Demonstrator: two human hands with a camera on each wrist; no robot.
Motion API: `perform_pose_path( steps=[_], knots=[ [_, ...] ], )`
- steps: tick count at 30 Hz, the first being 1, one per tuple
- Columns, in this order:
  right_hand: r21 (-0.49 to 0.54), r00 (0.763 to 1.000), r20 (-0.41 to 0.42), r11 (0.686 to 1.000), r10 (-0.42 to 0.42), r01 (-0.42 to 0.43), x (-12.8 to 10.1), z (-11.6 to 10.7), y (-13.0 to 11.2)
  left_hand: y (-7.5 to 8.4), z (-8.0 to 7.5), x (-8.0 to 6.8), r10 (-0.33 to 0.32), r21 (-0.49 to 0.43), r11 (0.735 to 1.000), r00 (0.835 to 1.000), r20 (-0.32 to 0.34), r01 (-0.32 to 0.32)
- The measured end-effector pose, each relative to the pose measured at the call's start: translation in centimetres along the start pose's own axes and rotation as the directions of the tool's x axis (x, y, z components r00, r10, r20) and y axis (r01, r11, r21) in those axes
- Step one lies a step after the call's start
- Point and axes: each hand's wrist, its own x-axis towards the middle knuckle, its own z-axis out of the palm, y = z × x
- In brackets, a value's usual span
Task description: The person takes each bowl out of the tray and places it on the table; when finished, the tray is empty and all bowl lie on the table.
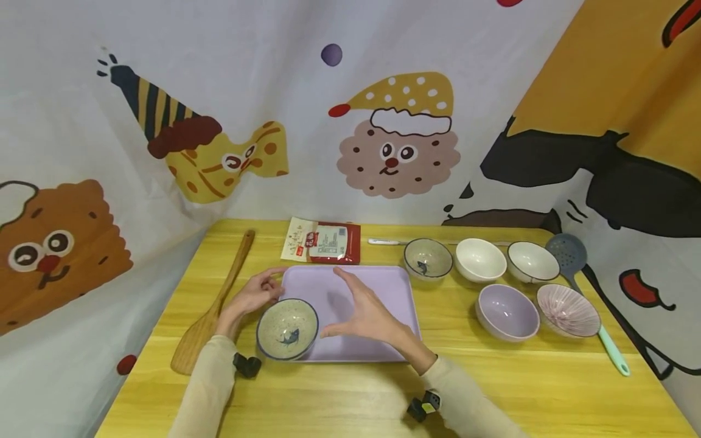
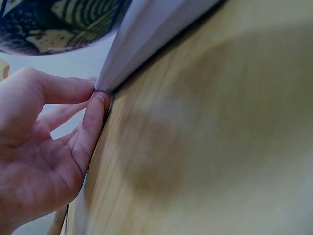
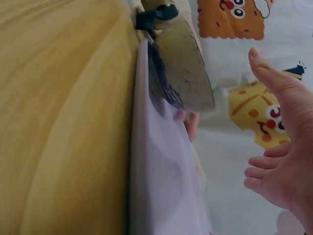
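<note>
A lavender tray (image 1: 393, 284) lies on the wooden table, and a speckled bowl (image 1: 287, 313) with a dark rim and a blue fish inside stands on its left part. With thumb and fingertips my left hand (image 1: 254, 293) pinches the tray's left edge, beyond the bowl; the left wrist view shows this hold on the tray wall (image 2: 131, 51) close up, the patterned bowl side (image 2: 63, 32) above it. Over the tray's middle hovers my right hand (image 1: 368, 310), thumb and fingers spread wide, right of the bowl, holding nothing.
A wooden spatula (image 1: 208, 319) lies at the left. Behind the tray is a red and cream packet (image 1: 323, 241). Several bowls stand at the right, among them a purple one (image 1: 507, 312) and a striped one (image 1: 568, 310). A grey skimmer (image 1: 566, 252) with a mint handle lies beyond.
</note>
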Motion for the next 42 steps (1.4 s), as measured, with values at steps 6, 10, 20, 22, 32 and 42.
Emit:
perform_pose_path(
  steps=[6, 10, 20, 22, 32, 42],
  knots=[
    [0.057, 0.992, 0.066, 0.993, -0.11, 0.107, 0.6, 1.9, -0.1, 0.0, 0.2, 0.1, 0.011, -0.015, 1.0, 1.0, -0.005, -0.011],
    [0.114, 0.972, 0.127, 0.977, -0.197, 0.183, 0.7, 3.1, -0.3, -0.1, 0.1, 0.1, -0.001, -0.012, 1.0, 1.0, -0.009, 0.001],
    [0.081, 0.95, 0.22, 0.975, -0.222, 0.209, 0.6, 5.0, -0.9, 0.1, 0.2, 0.0, -0.006, -0.014, 1.0, 1.0, -0.001, 0.006],
    [0.077, 0.949, 0.224, 0.975, -0.223, 0.211, 0.6, 5.3, -1.0, 0.7, 0.3, -0.2, -0.014, -0.009, 1.0, 1.0, 0.007, 0.014],
    [0.027, 0.952, 0.227, 0.978, -0.205, 0.204, 0.8, 6.2, -1.1, -0.1, -0.1, 0.2, 0.0, -0.003, 1.0, 1.0, 0.014, 0.0],
    [0.009, 0.958, 0.238, 0.987, -0.161, 0.163, 1.1, 6.8, -0.8, 0.2, 0.0, 0.0, -0.019, -0.018, 1.0, 1.0, 0.008, 0.019]
  ],
)
